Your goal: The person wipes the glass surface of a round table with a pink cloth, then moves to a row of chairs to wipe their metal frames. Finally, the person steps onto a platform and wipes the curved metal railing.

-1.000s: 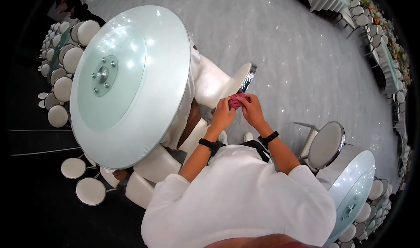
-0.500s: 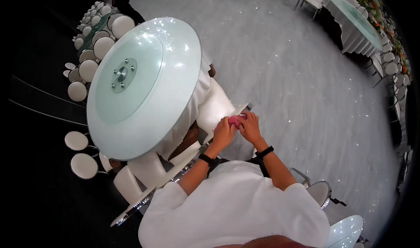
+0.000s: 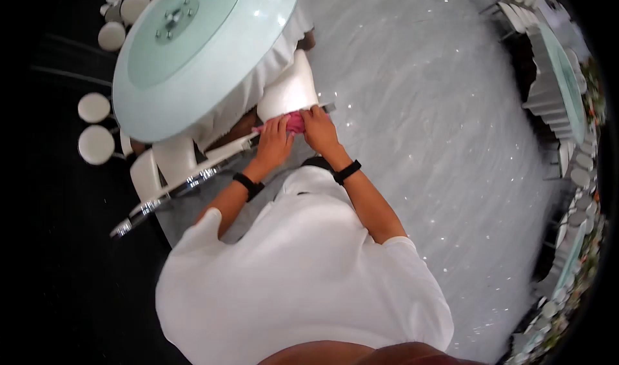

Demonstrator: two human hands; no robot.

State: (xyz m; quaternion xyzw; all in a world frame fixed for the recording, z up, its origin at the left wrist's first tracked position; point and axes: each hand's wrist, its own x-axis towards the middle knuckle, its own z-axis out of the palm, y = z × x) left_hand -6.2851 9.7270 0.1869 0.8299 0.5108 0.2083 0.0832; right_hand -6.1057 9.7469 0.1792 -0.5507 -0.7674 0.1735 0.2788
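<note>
A crumpled pink cloth [image 3: 296,123] lies against the top of a white chair's backrest, between my two hands. My left hand [image 3: 276,141] presses on its left part with bent fingers. At the cloth's right end, my right hand [image 3: 318,130] grips it near the corner of the backrest. The chair's white seat [image 3: 291,86] is beyond the hands, pushed toward a round table. The backrest's far side and my fingertips are partly hidden.
The round glass-topped table [image 3: 222,75] with a white tablecloth [image 3: 274,65] stands ahead to the left. More white chairs [image 3: 175,160] line its near side. Shiny grey floor [image 3: 412,126] stretches to the right, toward another table [image 3: 548,75] with chairs.
My view has shifted, and the round table sits higher in it. Both hands have come down with the pink cloth onto the chair's backrest and are a little farther apart.
</note>
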